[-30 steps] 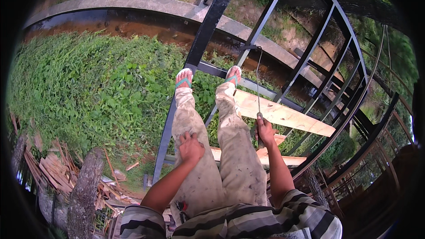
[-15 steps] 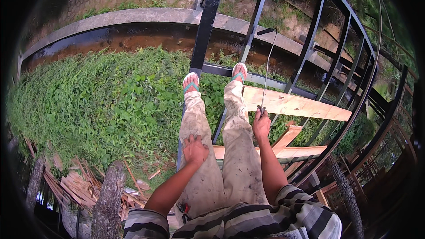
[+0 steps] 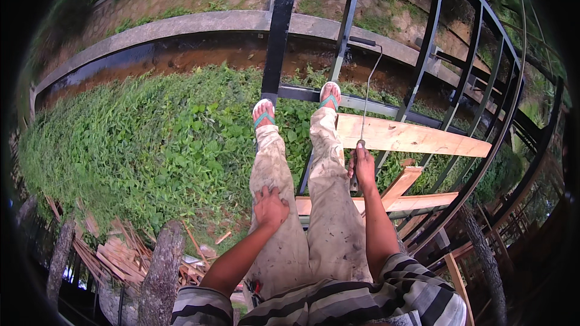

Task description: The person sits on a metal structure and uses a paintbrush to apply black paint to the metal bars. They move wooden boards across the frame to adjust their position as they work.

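My right hand (image 3: 364,168) is closed around the handle of a small paint roller (image 3: 366,93). Its long bent wire reaches away from me, and the dark roller head (image 3: 362,41) is beside or against a narrow metal beam (image 3: 347,24); I cannot tell if they touch. On my left thigh rests my left hand (image 3: 269,207), fingers spread and holding nothing. Both feet, in flip-flops, are on the metal frame: the left by a wide black beam (image 3: 280,30), the right where the narrow beam meets a crossbar (image 3: 356,104).
Pale wooden planks (image 3: 417,136) lie across the beams at my right, with a shorter board (image 3: 402,186) nearer. Gaps between beams open onto greenery (image 3: 169,139) below. Beyond runs a water channel (image 3: 181,54) with a concrete edge. Scrap wood (image 3: 121,256) lies lower left, near a tree trunk (image 3: 162,271).
The roller head has swung slightly, and its wire bend now shows more clearly. My right hand has turned a little on the handle. My left hand stays on my thigh; the view has shifted slightly.
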Action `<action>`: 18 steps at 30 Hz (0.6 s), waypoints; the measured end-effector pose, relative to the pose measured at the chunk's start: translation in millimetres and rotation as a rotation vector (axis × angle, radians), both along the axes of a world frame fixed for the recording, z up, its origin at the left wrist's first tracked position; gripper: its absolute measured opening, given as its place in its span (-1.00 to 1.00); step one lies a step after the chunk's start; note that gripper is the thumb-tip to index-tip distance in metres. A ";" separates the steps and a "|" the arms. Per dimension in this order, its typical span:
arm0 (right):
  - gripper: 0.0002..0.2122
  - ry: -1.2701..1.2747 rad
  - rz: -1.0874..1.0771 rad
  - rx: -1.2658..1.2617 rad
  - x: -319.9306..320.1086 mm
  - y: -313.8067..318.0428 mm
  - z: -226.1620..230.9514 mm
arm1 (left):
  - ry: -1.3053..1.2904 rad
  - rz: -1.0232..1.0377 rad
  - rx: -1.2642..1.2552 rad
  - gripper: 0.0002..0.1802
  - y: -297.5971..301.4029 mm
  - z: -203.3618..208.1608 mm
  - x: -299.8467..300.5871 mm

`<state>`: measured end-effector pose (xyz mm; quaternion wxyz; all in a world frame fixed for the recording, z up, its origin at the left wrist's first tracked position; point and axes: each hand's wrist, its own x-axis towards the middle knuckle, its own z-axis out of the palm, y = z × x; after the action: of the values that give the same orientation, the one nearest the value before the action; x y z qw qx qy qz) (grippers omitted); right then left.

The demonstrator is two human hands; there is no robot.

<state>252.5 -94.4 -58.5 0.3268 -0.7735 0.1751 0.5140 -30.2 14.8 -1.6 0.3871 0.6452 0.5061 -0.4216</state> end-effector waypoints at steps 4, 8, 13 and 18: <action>-0.60 -0.092 0.320 0.027 14.4 -9.1 2.3 | 0.002 0.001 -0.014 -0.53 2.5 1.5 5.0; -0.60 -0.230 0.813 -0.088 12.7 5.3 17.9 | 0.013 0.033 -0.041 -0.52 3.6 1.9 4.1; -0.61 -0.175 1.067 -0.214 6.3 -16.8 36.7 | 0.023 0.040 -0.028 -0.52 -0.4 1.1 1.7; -0.58 -0.199 0.975 -0.136 -1.2 -23.9 25.4 | 0.040 0.017 0.000 -0.54 -6.1 2.3 1.2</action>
<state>251.3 -118.3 -33.1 0.0127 -0.8301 -0.2059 0.5181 -29.0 8.7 0.7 0.3807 0.6321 0.5192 -0.4312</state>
